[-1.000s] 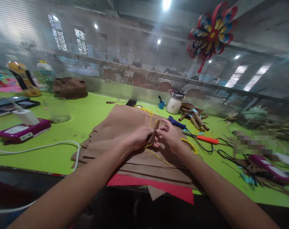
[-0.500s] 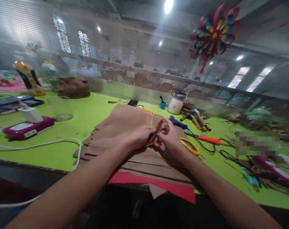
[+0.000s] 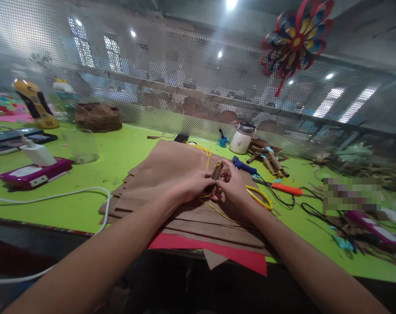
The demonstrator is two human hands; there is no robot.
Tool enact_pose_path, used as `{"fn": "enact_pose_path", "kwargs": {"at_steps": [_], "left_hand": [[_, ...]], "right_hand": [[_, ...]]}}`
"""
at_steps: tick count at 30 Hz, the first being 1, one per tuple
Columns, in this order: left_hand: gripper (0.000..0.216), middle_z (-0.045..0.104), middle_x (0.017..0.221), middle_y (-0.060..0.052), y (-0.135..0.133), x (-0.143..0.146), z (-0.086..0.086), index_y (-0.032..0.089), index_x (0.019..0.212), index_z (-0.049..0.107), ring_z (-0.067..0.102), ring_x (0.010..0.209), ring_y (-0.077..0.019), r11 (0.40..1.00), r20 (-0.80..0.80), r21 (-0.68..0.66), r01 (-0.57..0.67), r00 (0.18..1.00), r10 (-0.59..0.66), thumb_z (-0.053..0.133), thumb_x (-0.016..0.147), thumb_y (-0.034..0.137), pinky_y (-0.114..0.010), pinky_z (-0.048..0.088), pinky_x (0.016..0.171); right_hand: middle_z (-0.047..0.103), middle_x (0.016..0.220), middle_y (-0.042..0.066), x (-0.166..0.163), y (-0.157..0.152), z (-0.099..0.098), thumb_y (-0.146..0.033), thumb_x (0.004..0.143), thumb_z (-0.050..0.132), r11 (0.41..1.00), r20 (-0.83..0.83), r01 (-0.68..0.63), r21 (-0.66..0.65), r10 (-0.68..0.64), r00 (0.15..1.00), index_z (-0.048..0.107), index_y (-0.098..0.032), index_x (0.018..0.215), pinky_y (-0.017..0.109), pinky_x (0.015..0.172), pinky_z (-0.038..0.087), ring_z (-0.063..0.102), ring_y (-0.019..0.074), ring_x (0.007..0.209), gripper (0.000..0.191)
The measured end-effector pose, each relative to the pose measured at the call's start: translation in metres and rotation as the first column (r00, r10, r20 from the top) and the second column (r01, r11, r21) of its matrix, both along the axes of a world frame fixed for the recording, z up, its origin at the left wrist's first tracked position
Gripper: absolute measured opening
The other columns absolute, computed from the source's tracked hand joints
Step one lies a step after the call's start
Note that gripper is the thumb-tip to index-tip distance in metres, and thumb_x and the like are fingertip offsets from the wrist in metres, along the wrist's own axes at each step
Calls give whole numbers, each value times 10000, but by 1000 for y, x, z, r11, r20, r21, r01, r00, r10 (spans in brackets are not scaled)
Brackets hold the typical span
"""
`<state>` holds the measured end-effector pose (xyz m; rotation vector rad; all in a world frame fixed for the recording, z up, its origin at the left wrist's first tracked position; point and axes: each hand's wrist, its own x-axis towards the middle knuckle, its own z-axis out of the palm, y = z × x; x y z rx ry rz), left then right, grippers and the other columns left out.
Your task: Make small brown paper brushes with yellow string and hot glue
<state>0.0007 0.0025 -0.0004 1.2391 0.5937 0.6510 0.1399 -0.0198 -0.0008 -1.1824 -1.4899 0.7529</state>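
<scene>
Between my two hands is a small rolled brown bundle [image 3: 217, 172], held tilted with its top end leaning away to the right. My left hand [image 3: 198, 184] pinches its left side. The fingers of my right hand [image 3: 231, 182] close on its right side and lower part. Thin yellow cord [image 3: 207, 151] runs from behind the bundle, and another strand trails below toward my right wrist. Both hands are over a stack of brown paper sheets [image 3: 172, 170], with a red sheet [image 3: 185, 242] sticking out at the front.
Right of the paper lie a blue-handled tool [image 3: 244, 165], a yellow ring [image 3: 261, 196] and an orange-handled tool [image 3: 287, 189] with black cable. A white jar [image 3: 241, 138] stands behind, beside several brown rolls [image 3: 270, 159]. Leftward are a clear cup [image 3: 85, 147] and a purple power strip [image 3: 37, 173] with a white cable.
The bundle has turned slightly in my fingers, so more of its rounded side shows. Both hands keep their hold in nearly the same place. The camera view has shifted a little.
</scene>
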Motion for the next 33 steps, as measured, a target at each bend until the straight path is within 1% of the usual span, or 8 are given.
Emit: {"fn": "enact_pose_path", "kwargs": {"at_steps": [4, 8, 12, 15, 19, 26, 30, 33], "left_hand": [[168, 645, 685, -80, 1, 0, -2, 89, 874, 583, 623, 587, -146, 1000, 18, 28, -3, 1000, 2, 574, 734, 181, -285, 522, 601], [165, 637, 679, -77, 0, 1, -1, 80, 866, 577, 608, 558, -134, 998, 5, 58, -36, 999, 36, 579, 733, 177, -284, 518, 595], [167, 628, 682, -76, 0, 1, -1, 82, 817, 596, 594, 548, -127, 994, -12, 110, -20, 1000, 21, 583, 729, 223, -265, 498, 573], [171, 624, 702, -72, 0, 1, -1, 94, 837, 603, 582, 545, -121, 990, -29, 144, -2, 1000, 6, 564, 732, 224, -259, 488, 561], [162, 591, 659, -38, 2, 1, -3, 121, 869, 573, 538, 500, -102, 992, -41, 127, -29, 999, 34, 507, 730, 172, -233, 463, 511], [60, 483, 587, 13, -3, -2, 4, 139, 724, 533, 418, 465, -55, 995, -6, 74, -73, 997, 74, 476, 733, 159, -152, 332, 432], [74, 500, 614, 4, -1, -1, 4, 138, 762, 550, 431, 480, -56, 995, 13, 51, -85, 996, 85, 485, 731, 156, -157, 351, 458], [122, 536, 639, -7, 2, 0, 1, 134, 816, 578, 458, 481, -62, 992, 20, 73, -98, 995, 97, 496, 733, 170, -172, 377, 481]], "right_hand": [[583, 816, 6, 3, 1, 0, -120, 613, 552, 999, 17, -42, -5, 43, 999, 396, -200, 1272, 251, 556, 467, 554, 132, 655, 682], [616, 871, 25, 5, 0, 2, -115, 639, 559, 996, 57, -76, 41, 73, 996, 434, -210, 1240, 284, 631, 493, 579, 146, 714, 620], [618, 882, 17, 4, -4, 5, -110, 651, 549, 995, 64, -93, 45, 90, 994, 437, -229, 1244, 278, 618, 500, 580, 137, 697, 615], [618, 895, 19, 1, -7, 8, -104, 632, 568, 998, 71, -61, 30, 59, 996, 442, -233, 1250, 276, 617, 499, 573, 138, 702, 644], [617, 917, 29, -2, -10, 11, -107, 623, 588, 998, 50, -52, 45, 50, 997, 444, -234, 1258, 281, 623, 494, 571, 145, 718, 663], [609, 921, 29, -3, -10, 10, -115, 629, 597, 996, 37, -55, 69, 53, 998, 414, -226, 1278, 250, 586, 483, 559, 125, 675, 683], [588, 899, 27, -2, -9, 9, -127, 636, 598, 995, 63, -44, 94, 38, 997, 407, -207, 1286, 244, 577, 480, 550, 116, 658, 682], [586, 890, 22, -2, -9, 9, -139, 645, 601, 997, 63, -36, 75, 31, 998, 395, -214, 1295, 247, 575, 483, 550, 112, 643, 687]]}}
